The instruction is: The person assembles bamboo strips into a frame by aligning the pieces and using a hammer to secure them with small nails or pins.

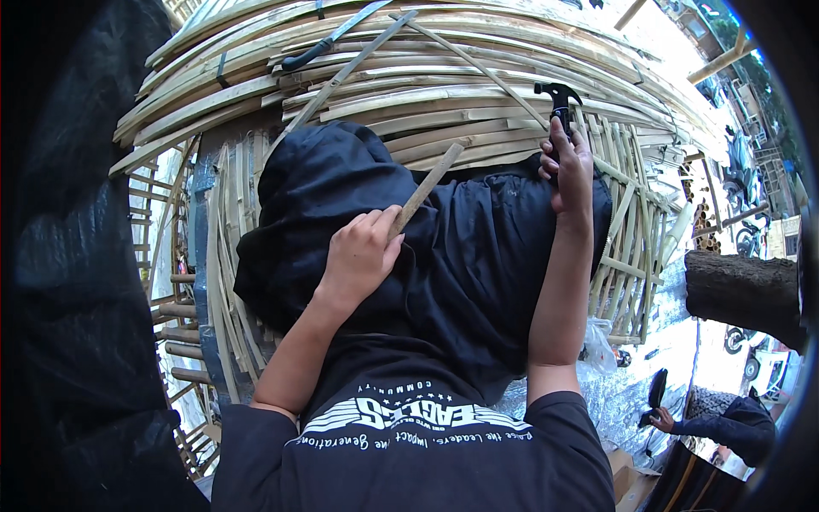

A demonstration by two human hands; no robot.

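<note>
My left hand (pixel 358 256) is closed around the lower end of a short flat wooden stick (pixel 432 179), which slants up and to the right above my lap. In my right hand (pixel 567 166), raised over the right knee, is a black claw hammer (pixel 560 96), its head upward and its thumb-side grip near the head. The hammer and the stick are apart. Black trousers (pixel 486 247) cover my bent legs beneath both hands. Just past the knees lie long split bamboo strips (pixel 461 102), with two thin sticks crossing on top.
A large knife (pixel 328 44) with a black handle rests on the strips at the far side. A bamboo lattice (pixel 636 196) stands by my right leg, near a clear plastic bag (pixel 599 346). Farther right are a tree trunk (pixel 742 294) and another person (pixel 725 427).
</note>
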